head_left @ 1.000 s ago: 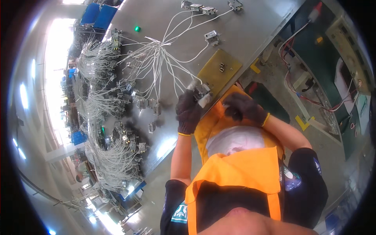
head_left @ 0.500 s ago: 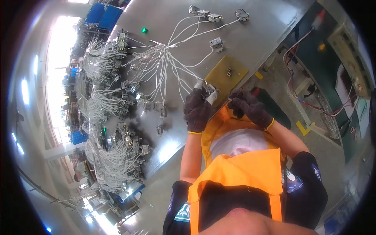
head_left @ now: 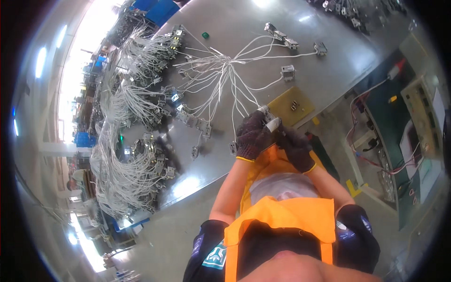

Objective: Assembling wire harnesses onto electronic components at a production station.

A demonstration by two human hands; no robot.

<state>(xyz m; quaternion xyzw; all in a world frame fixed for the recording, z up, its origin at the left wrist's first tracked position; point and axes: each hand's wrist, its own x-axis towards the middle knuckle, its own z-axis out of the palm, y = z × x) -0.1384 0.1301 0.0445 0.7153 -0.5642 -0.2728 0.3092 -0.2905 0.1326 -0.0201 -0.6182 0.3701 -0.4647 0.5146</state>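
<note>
My left hand [head_left: 253, 135], in a dark knitted glove with a yellow cuff, is closed around a small silver metal connector [head_left: 267, 113] on a white cable. A white patch [head_left: 273, 124] shows beside the connector, at the glove's fingertips. My right hand [head_left: 296, 146], gloved alike, has its fingers pinched together against the near side of the connector; whatever they hold is hidden. The cable runs to a spread bundle of white cables [head_left: 229, 61] on the metal table. Just beyond my hands lies a yellowish board [head_left: 303, 104] with several small metal pieces [head_left: 294, 105] on it.
Heaps of white cables with metal connectors [head_left: 134, 183] line the table's left side. Loose connectors [head_left: 288, 72] lie at the bundle's ends. A small green object [head_left: 205, 35] sits at the far side. Right of the table [head_left: 329, 28], a dark green surface [head_left: 376, 136] carries red wires.
My right hand has moved from apart, near the table edge, to meet my left hand at the connector. The view has shifted, so the table appears lower and further right.
</note>
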